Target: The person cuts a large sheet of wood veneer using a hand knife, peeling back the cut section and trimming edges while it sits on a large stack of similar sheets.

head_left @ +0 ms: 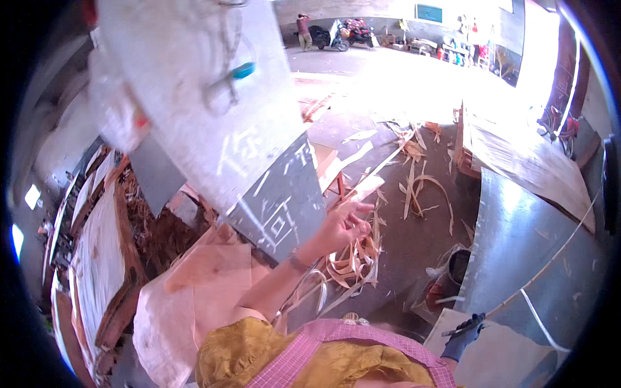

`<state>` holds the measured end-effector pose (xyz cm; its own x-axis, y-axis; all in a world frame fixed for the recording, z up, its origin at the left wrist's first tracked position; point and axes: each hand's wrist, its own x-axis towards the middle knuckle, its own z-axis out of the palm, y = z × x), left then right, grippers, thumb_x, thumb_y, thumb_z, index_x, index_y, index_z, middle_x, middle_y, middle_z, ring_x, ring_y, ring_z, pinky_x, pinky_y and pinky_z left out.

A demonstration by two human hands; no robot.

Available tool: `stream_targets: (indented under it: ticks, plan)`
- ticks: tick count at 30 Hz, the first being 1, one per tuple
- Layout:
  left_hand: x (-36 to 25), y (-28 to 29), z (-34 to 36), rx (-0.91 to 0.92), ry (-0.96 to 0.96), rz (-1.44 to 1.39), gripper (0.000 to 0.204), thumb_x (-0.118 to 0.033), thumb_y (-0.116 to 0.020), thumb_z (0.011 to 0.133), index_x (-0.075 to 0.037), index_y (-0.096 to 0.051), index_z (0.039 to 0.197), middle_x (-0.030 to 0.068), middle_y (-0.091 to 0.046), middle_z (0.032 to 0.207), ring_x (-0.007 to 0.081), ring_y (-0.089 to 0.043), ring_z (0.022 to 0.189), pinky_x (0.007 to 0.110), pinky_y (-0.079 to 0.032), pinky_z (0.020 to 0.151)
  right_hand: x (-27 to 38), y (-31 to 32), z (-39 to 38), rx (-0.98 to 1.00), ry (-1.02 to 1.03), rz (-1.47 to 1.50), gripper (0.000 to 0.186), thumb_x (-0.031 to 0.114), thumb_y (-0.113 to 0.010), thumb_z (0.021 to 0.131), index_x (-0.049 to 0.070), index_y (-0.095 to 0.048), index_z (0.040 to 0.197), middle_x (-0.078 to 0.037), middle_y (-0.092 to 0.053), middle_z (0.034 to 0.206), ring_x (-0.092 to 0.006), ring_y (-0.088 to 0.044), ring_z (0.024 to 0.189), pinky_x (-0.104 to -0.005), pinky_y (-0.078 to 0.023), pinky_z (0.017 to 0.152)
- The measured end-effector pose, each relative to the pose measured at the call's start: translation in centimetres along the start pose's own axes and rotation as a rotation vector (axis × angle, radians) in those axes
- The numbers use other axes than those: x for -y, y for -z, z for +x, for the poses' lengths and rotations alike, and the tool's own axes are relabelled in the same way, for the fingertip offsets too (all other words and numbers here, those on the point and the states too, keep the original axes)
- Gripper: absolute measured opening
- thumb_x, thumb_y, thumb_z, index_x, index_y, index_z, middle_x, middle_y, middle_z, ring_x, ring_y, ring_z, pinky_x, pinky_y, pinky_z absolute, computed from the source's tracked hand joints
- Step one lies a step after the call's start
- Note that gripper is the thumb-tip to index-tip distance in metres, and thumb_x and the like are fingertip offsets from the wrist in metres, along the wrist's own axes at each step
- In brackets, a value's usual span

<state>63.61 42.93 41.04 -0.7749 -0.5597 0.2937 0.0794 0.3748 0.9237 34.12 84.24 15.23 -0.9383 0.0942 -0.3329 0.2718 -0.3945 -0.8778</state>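
Note:
My left hand [343, 227] is bare and reaches forward over the floor, its fingers loosely curled and apart. Just beyond its fingertips is a pale piece of wood veneer [367, 187]; I see no grip on it. Curled veneer strips [352, 262] lie in a heap below that hand. At the lower right, my right hand [463, 335], in a dark glove, is closed around a long thin stick [543, 270]. The stick slants up and away over a smooth grey metal-looking tabletop [511, 220]. A short dark end of something shows at the glove's other side.
A white-and-grey pillar [259, 129] with a hanging cord and teal piece [244, 70] stands close on the left. Stacked veneer sheets [97, 258] line the far left. A dark bucket [458, 265] sits beside the table. Far back are a person [304, 32] and motorbikes [358, 33].

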Motion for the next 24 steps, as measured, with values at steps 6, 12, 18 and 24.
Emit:
stream_targets:
  ticks: [6, 12, 18, 24]
  plan:
    - [15.2, -1.7, 15.8, 0.485, -0.079, 0.949, 0.045, -0.022, -0.065, 0.083, -0.011, -0.053, 0.125, 0.0112, -0.057, 0.111, 0.0262, -0.059, 0.103, 0.04, -0.05, 0.086, 0.3, -15.4, 9.2, -0.107, 0.001, -0.043, 0.027, 0.039, -0.059, 0.091, 0.012, -0.06, 0.095, 0.008, -0.036, 0.054, -0.0058, -0.033, 0.041, -0.0218, -0.026, 0.038]
    - [32.0, -1.0, 27.3, 0.389, 0.11, 0.938, 0.037, -0.026, -0.061, 0.08, -0.006, -0.056, 0.11, 0.0167, -0.055, 0.112, 0.0345, -0.056, 0.103, 0.044, -0.048, 0.086, -1.2, -31.9, 25.0, 0.059, -0.002, 0.171, 0.018, 0.03, -0.059, 0.092, 0.012, -0.059, 0.093, 0.007, -0.044, 0.055, -0.0045, -0.038, 0.04, -0.02, -0.032, 0.037]
    - [44.3, 2.0, 25.1, 0.732, 0.684, 0.747, 0.031, -0.032, -0.067, 0.074, -0.006, -0.064, 0.09, 0.015, -0.066, 0.082, 0.0289, -0.064, 0.077, 0.041, -0.051, 0.07, -0.1, -48.2, 37.3, 0.05, -0.037, 0.146, 0.02, 0.03, -0.063, 0.09, 0.011, -0.061, 0.094, 0.007, -0.044, 0.058, -0.0037, -0.038, 0.043, -0.0206, -0.031, 0.038]
    - [51.2, 2.6, 32.1, 0.44, 1.342, 0.426, 0.029, -0.033, -0.067, 0.077, -0.009, -0.07, 0.094, 0.0046, -0.068, 0.075, 0.014, -0.063, 0.069, 0.033, -0.05, 0.063, -4.8, -56.5, 52.9, -0.075, 0.086, -0.078, 0.027, 0.035, -0.054, 0.094, 0.013, -0.064, 0.107, 0.007, -0.045, 0.069, -0.0057, -0.04, 0.059, -0.0248, -0.035, 0.054]
